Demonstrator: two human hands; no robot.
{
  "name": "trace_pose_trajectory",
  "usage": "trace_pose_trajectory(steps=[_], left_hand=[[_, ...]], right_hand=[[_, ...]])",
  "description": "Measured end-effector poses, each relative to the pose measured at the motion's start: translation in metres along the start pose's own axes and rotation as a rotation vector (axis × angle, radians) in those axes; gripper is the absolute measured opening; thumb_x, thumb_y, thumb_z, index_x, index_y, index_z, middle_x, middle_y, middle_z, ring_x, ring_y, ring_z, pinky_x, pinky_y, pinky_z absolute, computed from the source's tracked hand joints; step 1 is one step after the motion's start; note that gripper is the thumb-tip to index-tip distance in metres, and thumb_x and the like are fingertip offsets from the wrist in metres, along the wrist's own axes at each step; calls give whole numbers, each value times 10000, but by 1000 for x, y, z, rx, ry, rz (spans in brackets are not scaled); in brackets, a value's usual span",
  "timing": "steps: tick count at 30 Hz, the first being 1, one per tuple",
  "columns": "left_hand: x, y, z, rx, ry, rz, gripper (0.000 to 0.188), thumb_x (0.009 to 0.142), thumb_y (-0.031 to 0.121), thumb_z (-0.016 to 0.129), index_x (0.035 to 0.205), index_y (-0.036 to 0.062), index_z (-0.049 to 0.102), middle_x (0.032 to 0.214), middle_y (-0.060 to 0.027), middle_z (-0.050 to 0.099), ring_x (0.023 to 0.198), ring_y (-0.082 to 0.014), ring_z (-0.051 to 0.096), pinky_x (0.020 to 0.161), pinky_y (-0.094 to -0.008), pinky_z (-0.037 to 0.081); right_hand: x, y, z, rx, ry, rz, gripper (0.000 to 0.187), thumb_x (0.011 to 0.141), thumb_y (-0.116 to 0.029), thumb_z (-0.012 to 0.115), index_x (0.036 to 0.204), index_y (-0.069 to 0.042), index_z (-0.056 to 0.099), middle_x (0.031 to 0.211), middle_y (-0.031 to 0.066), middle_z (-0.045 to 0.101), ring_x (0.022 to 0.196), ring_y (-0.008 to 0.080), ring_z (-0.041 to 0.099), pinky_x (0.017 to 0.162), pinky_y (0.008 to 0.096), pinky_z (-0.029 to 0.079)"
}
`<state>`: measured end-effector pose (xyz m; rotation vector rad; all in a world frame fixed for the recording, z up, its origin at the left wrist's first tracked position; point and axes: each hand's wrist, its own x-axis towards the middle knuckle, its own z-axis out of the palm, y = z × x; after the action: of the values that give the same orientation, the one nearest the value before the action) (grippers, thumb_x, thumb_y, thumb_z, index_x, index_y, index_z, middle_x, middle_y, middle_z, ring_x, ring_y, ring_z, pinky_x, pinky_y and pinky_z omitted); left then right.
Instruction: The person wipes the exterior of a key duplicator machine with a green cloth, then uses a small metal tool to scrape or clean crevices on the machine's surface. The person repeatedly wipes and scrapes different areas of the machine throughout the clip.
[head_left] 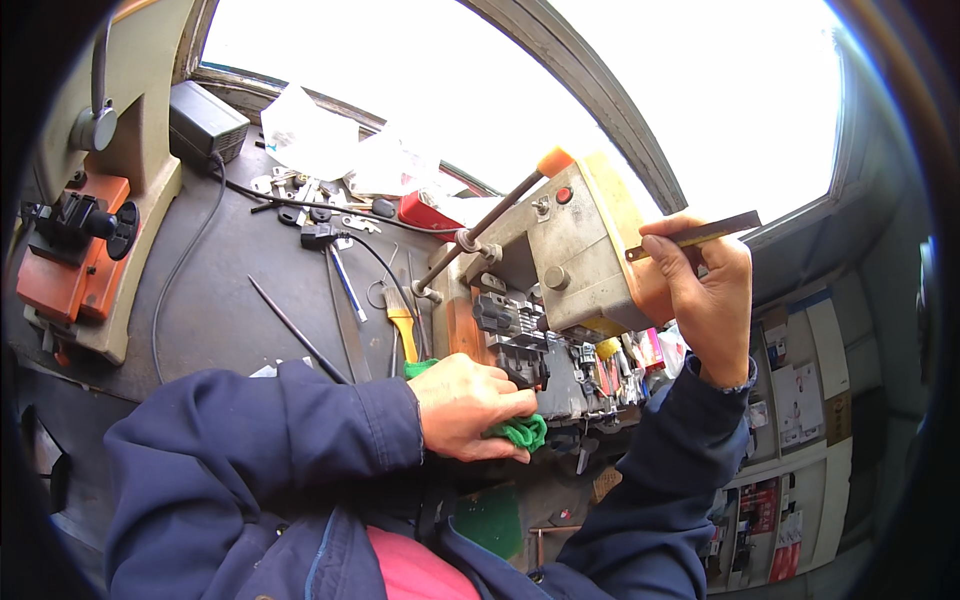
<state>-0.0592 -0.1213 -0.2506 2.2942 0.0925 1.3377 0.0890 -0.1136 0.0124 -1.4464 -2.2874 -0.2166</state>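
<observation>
My left hand (462, 405) is closed around a crumpled green cloth (522, 432), just in front of the clamps of a key-cutting machine (580, 255). Some of the cloth also shows behind the knuckles. Raised at the machine's right side, my right hand (708, 300) pinches a narrow, flat dark metal strip (722, 228), like a blade, between thumb and fingers. The strip points up to the right, apart from the clamps. Metal key clamps (508, 316) sit low on the machine, beside its boxy housing with a red button.
An orange and beige machine (75, 250) stands at the far left. Loose keys (312, 200), a yellow-handled brush (401, 325), rods and a black cable (180, 265) lie across the dark bench. A black power box (208, 120) is at the back. Small tools (605, 375) crowd the machine's right.
</observation>
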Motion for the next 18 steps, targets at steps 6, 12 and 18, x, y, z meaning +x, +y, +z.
trace_pose_trajectory(steps=[6,12,18], left_hand=[[0,1,1,-5,39,13,436,895,457,882,993,104,646,817,-74,655,784,-300,694,644,-430,554],[1,1,1,-8,35,7,435,895,454,883,996,101,648,822,-75,660,784,-301,693,643,-431,553],[1,1,0,-4,47,19,438,898,459,878,993,100,647,825,-78,658,793,-302,699,652,-433,558]], right_hand=[[-3,-1,-3,-17,0,24,80,1026,9,718,1062,50,776,890,54,784,824,86,704,758,249,541],[-2,3,1,7,47,39,107,991,-44,762,1055,30,803,847,101,793,749,112,702,712,291,546],[-3,1,-2,28,-14,48,88,1034,-9,730,1070,44,789,886,35,774,810,64,677,739,236,528]])
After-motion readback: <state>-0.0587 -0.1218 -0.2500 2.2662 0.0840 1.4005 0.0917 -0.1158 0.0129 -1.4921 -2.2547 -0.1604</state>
